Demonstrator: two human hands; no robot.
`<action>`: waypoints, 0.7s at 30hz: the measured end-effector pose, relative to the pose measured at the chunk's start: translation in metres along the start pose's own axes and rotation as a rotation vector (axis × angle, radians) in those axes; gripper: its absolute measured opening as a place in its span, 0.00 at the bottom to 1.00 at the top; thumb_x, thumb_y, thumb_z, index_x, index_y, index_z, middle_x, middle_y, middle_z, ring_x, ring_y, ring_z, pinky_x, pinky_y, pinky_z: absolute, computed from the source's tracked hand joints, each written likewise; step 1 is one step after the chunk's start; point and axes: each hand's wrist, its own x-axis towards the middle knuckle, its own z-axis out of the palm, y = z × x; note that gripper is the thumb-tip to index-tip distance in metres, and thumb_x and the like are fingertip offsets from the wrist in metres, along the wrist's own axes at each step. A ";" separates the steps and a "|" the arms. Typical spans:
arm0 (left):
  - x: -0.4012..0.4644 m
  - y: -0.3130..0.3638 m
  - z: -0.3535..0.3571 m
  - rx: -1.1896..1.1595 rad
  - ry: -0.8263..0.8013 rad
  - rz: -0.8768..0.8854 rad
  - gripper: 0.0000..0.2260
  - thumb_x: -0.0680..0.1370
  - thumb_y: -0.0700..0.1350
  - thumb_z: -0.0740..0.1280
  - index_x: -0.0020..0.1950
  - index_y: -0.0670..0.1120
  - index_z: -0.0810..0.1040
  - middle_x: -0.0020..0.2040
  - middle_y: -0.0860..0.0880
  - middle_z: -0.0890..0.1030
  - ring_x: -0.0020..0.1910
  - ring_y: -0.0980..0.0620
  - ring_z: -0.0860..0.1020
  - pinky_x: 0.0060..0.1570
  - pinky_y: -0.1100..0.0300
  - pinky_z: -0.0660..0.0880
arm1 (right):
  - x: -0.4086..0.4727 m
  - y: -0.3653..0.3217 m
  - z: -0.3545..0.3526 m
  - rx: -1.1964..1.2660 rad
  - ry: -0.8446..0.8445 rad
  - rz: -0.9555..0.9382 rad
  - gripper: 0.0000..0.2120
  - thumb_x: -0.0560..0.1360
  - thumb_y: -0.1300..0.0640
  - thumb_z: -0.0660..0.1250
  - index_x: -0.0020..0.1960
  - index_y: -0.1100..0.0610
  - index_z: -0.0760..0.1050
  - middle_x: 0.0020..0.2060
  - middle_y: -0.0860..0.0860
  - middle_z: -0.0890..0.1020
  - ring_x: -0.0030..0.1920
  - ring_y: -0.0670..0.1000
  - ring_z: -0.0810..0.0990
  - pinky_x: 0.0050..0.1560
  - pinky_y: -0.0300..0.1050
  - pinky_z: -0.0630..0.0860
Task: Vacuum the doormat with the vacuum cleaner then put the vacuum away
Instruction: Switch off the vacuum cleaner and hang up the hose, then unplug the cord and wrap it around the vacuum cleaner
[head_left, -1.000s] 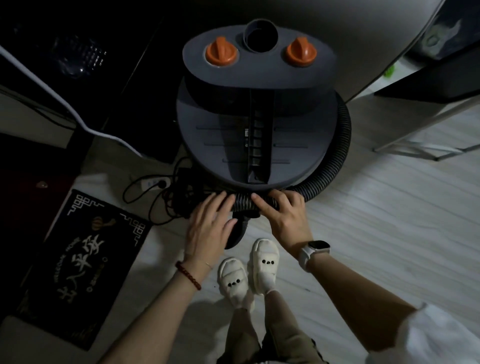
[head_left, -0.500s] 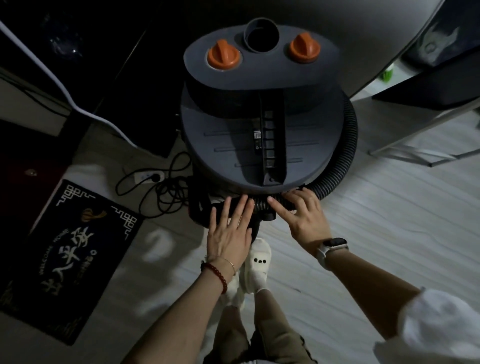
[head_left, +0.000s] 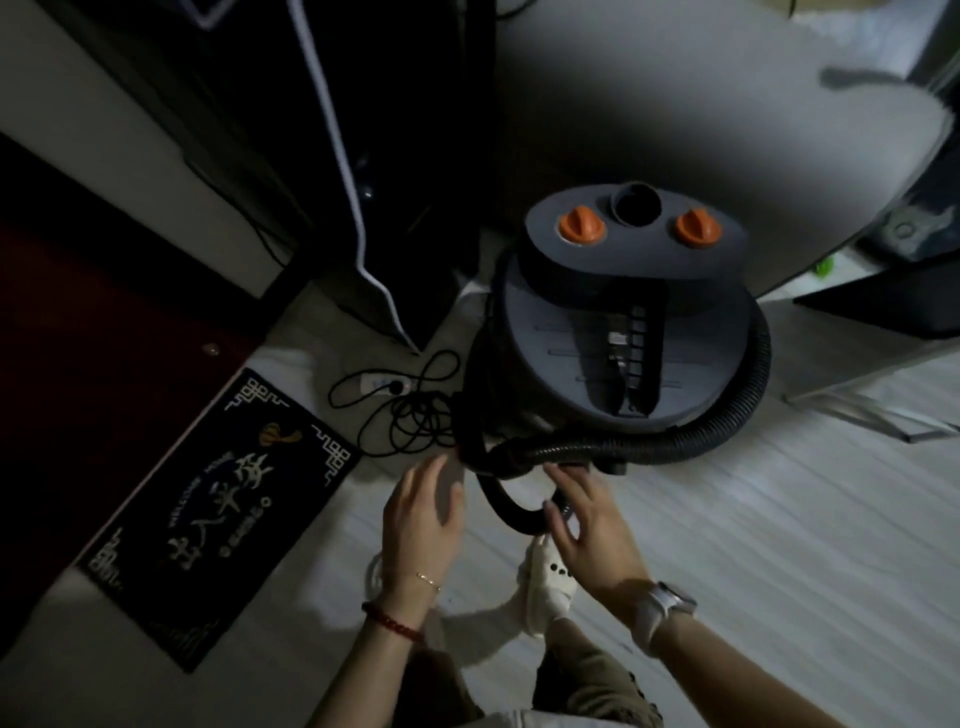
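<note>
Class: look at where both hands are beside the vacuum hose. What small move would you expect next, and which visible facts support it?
Probably the right hand closes round the hose loop it touches, to tidy it against the vacuum cleaner. Both hands look open, the left hand holds nothing, and the loop sags to the floor by the doormat.

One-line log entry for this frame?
left hand: open, free | right hand: open, at hose | vacuum: upright, beside doormat | cord: loose on floor

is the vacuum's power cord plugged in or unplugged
Plugged in, as far as the dim head view shows: the black power cord lies in loose loops on the floor and its plug sits in the white power strip beside the vacuum cleaner.
</note>
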 end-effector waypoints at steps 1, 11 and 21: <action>-0.001 -0.012 -0.014 -0.038 0.012 -0.048 0.30 0.72 0.60 0.51 0.65 0.42 0.73 0.62 0.43 0.76 0.62 0.45 0.74 0.56 0.62 0.66 | 0.004 -0.016 0.008 0.020 -0.075 0.000 0.20 0.78 0.52 0.58 0.70 0.54 0.66 0.63 0.54 0.72 0.60 0.53 0.72 0.57 0.39 0.68; 0.064 -0.204 -0.100 -0.094 0.021 -0.167 0.14 0.77 0.41 0.63 0.63 0.42 0.75 0.60 0.44 0.78 0.60 0.47 0.76 0.53 0.63 0.68 | 0.103 -0.089 0.179 -0.098 -0.315 0.085 0.23 0.79 0.52 0.55 0.73 0.51 0.58 0.67 0.53 0.70 0.64 0.52 0.72 0.61 0.43 0.69; 0.221 -0.371 0.012 0.172 -0.060 0.062 0.24 0.73 0.52 0.56 0.60 0.38 0.76 0.57 0.38 0.77 0.55 0.37 0.76 0.53 0.47 0.75 | 0.252 -0.007 0.368 -0.174 -0.309 0.050 0.23 0.79 0.57 0.54 0.73 0.55 0.58 0.70 0.56 0.67 0.69 0.56 0.66 0.67 0.45 0.64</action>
